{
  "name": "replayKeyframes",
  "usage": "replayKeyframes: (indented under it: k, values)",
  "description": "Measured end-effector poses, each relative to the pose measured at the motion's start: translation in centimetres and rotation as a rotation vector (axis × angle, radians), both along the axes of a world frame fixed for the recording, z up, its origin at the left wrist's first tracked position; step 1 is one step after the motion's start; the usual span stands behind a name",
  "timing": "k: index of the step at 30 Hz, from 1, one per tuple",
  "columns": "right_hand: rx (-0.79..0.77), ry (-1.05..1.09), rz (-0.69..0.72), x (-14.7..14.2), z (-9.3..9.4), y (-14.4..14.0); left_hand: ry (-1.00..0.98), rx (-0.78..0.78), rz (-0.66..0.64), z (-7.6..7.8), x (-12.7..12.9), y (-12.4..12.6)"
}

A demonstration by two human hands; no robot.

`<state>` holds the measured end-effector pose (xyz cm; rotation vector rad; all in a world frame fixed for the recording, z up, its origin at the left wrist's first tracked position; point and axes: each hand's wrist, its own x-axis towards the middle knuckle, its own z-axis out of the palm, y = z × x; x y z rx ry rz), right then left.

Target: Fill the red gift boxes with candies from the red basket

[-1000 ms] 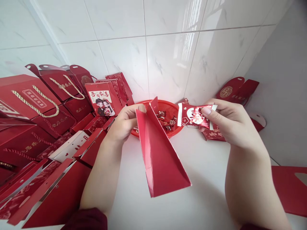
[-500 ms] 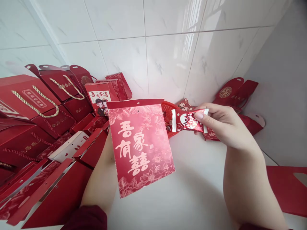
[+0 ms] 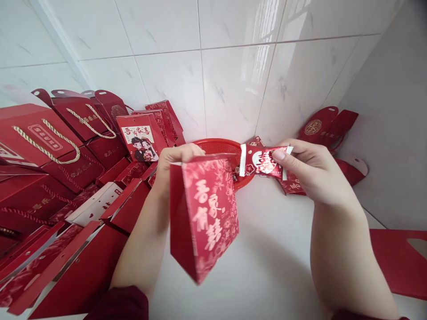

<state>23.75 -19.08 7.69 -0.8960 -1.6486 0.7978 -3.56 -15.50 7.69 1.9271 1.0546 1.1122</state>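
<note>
A red paper gift box (image 3: 213, 209) with gold floral print and Chinese characters hangs from my left hand (image 3: 176, 160), which is closed on its top edge. One plain red side of the box faces me, and its inside is out of sight. Between the thumb and fingers of my right hand (image 3: 310, 164) is a wrapped candy (image 3: 258, 161), red with white crimped ends and a white round design. The candy is just to the right of the box's top. Behind both is a red plastic basket (image 3: 216, 143), with some dark small items partly visible in it.
Many red gift boxes with rope handles (image 3: 36, 133) crowd the left side. A box with a cartoon couple (image 3: 138, 140) stands by the tiled wall (image 3: 233, 80). More red boxes (image 3: 320, 129) lie at the back right, and a red sheet-like piece (image 3: 396, 262) at the right edge.
My left hand has turned the box, so its plain side now shows and the printed front faces more to the right. The candy in my right hand has shifted slightly up.
</note>
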Motion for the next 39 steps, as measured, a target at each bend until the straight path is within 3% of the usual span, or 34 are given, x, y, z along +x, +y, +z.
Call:
replayKeyframes:
  k: [2, 4, 7, 10, 17, 25, 33, 35, 39]
  values:
    - [0.025, 0.047, -0.065, 0.0, -0.2, 0.3, 0.017, 0.135, -0.115, 0.1, 0.6, -0.7]
    - [0.029, 0.075, -0.113, 0.1, -0.3, 0.6, 0.156, 0.332, -0.230, 0.3, 1.5, -1.9]
    - [0.017, 0.073, -0.134, 0.1, -0.4, 0.8, 0.472, 0.492, -0.201, 0.3, 3.4, -3.8]
    - [-0.002, 0.060, -0.085, -0.2, -0.4, 0.8, 0.659, 0.435, -0.143, -0.3, 5.0, -4.9]
    - [-0.034, 0.101, 0.041, -0.8, -0.5, 0.5, 0.867, 0.239, -0.397, -0.6, 4.0, -4.6]
    - [-0.046, 0.031, 0.112, -1.5, 0.0, -0.6, 0.861, 0.050, -0.417, 0.1, 2.8, -3.9]
    - [0.118, 0.034, 0.247, -1.8, -0.4, -1.7, 0.895, -0.086, -0.398, 0.0, 2.4, -2.2]
    - [0.098, -0.090, 0.280, -2.0, -0.6, -1.4, 0.876, -0.132, -0.401, -0.1, 2.3, -1.9]
    - [0.010, -0.658, 0.209, -2.3, -1.0, -0.4, 0.864, -0.113, -0.362, -0.1, 2.2, -1.6]
